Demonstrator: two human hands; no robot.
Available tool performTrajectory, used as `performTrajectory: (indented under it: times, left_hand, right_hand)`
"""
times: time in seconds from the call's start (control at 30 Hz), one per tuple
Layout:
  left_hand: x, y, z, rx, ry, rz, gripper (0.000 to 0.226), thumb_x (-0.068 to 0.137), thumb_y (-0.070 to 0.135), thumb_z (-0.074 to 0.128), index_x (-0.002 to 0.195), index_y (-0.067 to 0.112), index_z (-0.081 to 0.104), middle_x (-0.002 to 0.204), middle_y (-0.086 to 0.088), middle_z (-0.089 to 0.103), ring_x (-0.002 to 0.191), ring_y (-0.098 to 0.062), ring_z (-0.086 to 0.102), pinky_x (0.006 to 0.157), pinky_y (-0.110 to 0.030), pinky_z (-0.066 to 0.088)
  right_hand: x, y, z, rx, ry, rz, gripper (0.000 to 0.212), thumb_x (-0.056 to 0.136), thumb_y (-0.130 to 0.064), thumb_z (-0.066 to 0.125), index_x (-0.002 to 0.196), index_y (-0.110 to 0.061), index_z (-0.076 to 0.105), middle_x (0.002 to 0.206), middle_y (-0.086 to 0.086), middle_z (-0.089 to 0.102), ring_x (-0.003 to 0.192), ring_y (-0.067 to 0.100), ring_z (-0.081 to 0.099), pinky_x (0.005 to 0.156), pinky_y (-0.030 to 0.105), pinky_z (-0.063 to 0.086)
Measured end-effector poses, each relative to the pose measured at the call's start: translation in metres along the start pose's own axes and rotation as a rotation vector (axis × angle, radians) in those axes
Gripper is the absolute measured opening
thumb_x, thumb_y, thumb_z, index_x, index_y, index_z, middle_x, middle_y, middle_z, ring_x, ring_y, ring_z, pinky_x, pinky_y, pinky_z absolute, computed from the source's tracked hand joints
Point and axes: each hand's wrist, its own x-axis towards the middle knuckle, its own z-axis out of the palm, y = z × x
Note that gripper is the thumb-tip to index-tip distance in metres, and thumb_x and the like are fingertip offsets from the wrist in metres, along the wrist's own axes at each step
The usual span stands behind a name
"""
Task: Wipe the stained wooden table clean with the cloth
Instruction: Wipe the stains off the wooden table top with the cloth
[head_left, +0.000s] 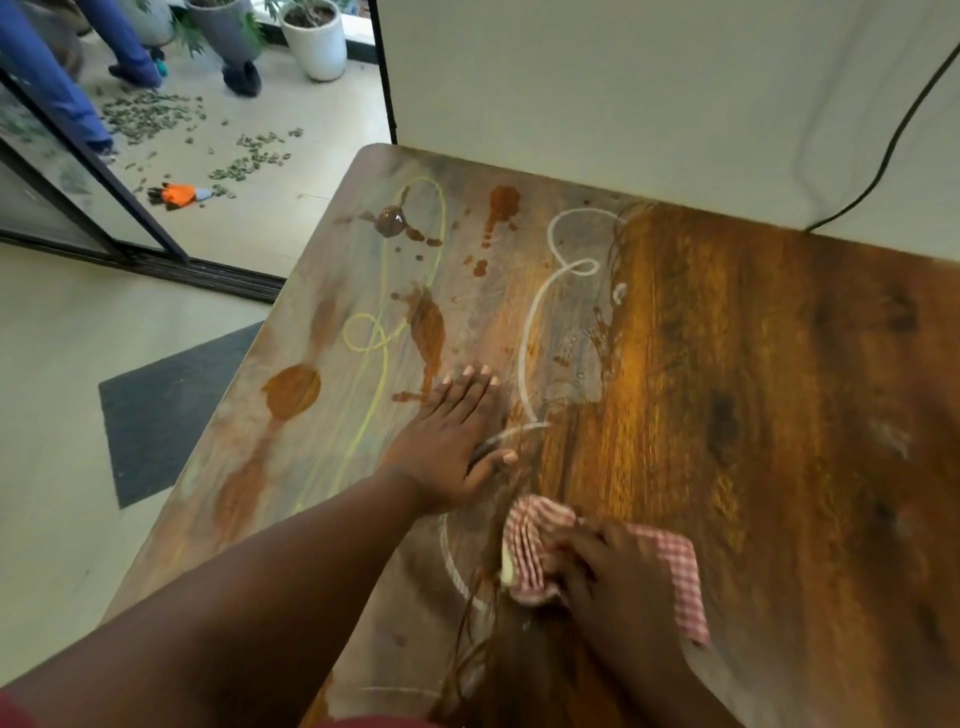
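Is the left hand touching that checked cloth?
Apart. The head view shows the left hand flat on the table, with bare wood between it and the checked cloth under the right hand.

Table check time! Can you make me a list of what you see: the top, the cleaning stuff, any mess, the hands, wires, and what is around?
Surface: the wooden table looks clean and shiny on its right part; the left part is dull, with brown stains and a yellow squiggle and a white squiggle.
Job's things: a red checked cloth lies on the table at the edge of the stained part.
Clutter: nothing seen on the table besides the stains.
Hands: left hand rests flat on the table; right hand presses on the cloth.
Cables: a black cable hangs down the white wall.
Surroundings: leaves scattered on the floor, an orange glove, plant pots, someone's legs.
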Motion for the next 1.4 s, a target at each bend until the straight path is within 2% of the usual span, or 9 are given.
performTrajectory:
  times: [0.13,0.37,0.5,0.7,0.93,1.07,1.23,1.33,1.4]
  left_hand:
    - [-0.001,-0.001,0.001,-0.015,0.002,0.014,0.082,0.091,0.071,0.008,0.151,0.019,-0.013,0.159,0.000,-0.017,0.141,-0.009,-0.031,0.113,-0.025,-0.023]
    - [-0.001,-0.002,0.001,-0.004,-0.001,0.015,0.083,0.090,0.074,0.005,0.151,0.021,-0.016,0.159,0.001,-0.020,0.142,-0.009,-0.031,0.113,-0.026,-0.024]
    - [-0.001,-0.003,0.002,-0.011,0.006,0.014,0.082,0.090,0.075,0.006,0.150,0.023,-0.018,0.158,0.002,-0.021,0.142,-0.009,-0.031,0.112,-0.026,-0.025]
    - [0.000,-0.003,0.000,0.004,0.000,0.023,0.088,0.088,0.077,0.008,0.150,0.020,-0.018,0.157,0.002,-0.025,0.142,-0.010,-0.031,0.113,-0.027,-0.025]
    - [-0.002,-0.001,-0.004,-0.003,-0.006,0.016,0.089,0.089,0.076,0.007,0.151,0.017,-0.018,0.157,-0.002,-0.026,0.141,-0.012,-0.033,0.113,-0.029,-0.025]
    - [0.003,0.003,-0.011,0.021,0.006,-0.021,0.092,0.086,0.078,-0.001,0.149,0.014,-0.022,0.157,-0.008,-0.028,0.141,-0.015,-0.034,0.114,-0.033,-0.025]
    - [0.088,-0.009,-0.039,-0.024,0.141,-0.218,0.086,0.092,0.070,0.002,0.151,0.010,-0.016,0.158,-0.009,-0.023,0.140,-0.019,-0.035,0.106,-0.030,-0.033]
    - [0.146,-0.023,-0.048,0.043,0.134,-0.188,0.080,0.096,0.061,0.007,0.150,0.008,-0.016,0.160,-0.014,-0.019,0.141,-0.020,-0.031,0.104,-0.029,-0.034]
    - [0.174,-0.029,-0.041,0.083,0.124,-0.148,0.079,0.097,0.060,0.010,0.150,0.007,-0.016,0.160,-0.015,-0.020,0.142,-0.021,-0.030,0.107,-0.031,-0.032]
  right_hand:
    - [-0.009,0.020,-0.012,0.025,-0.022,0.099,0.019,0.081,-0.026,0.066,0.088,-0.043,0.066,0.095,-0.017,0.056,0.087,0.017,0.054,0.070,0.033,0.038]
    - [0.155,0.008,-0.042,0.064,0.179,0.315,0.017,0.090,-0.029,0.056,0.101,-0.036,0.065,0.121,0.004,0.056,0.109,0.033,0.050,0.095,0.050,0.040]
    - [0.149,-0.015,-0.020,-0.039,0.199,0.296,0.022,0.094,-0.034,0.049,0.112,-0.035,0.061,0.132,0.001,0.050,0.120,0.031,0.042,0.101,0.049,0.033]
    - [0.064,0.001,-0.004,-0.037,0.143,0.182,0.021,0.089,-0.035,0.049,0.100,-0.040,0.067,0.118,-0.006,0.060,0.107,0.025,0.052,0.089,0.042,0.039]
    - [0.176,-0.001,-0.043,0.058,0.220,0.383,0.018,0.093,-0.030,0.053,0.105,-0.036,0.064,0.126,0.007,0.053,0.116,0.036,0.046,0.100,0.053,0.035]
    - [0.163,-0.005,-0.040,-0.009,0.158,0.288,0.023,0.096,-0.034,0.048,0.114,-0.033,0.061,0.132,0.005,0.050,0.119,0.032,0.044,0.100,0.050,0.036]
    - [0.090,0.019,-0.030,-0.054,0.048,0.147,0.027,0.088,-0.043,0.046,0.105,-0.038,0.067,0.117,-0.006,0.059,0.103,0.025,0.056,0.085,0.042,0.045]
    - [0.119,0.032,-0.042,-0.062,0.087,0.209,0.021,0.085,-0.033,0.054,0.102,-0.036,0.067,0.109,0.000,0.062,0.091,0.025,0.058,0.074,0.036,0.044]
    - [0.165,0.034,-0.048,-0.068,0.181,0.277,0.022,0.087,-0.026,0.056,0.106,-0.033,0.066,0.114,0.005,0.059,0.096,0.029,0.056,0.079,0.038,0.044]
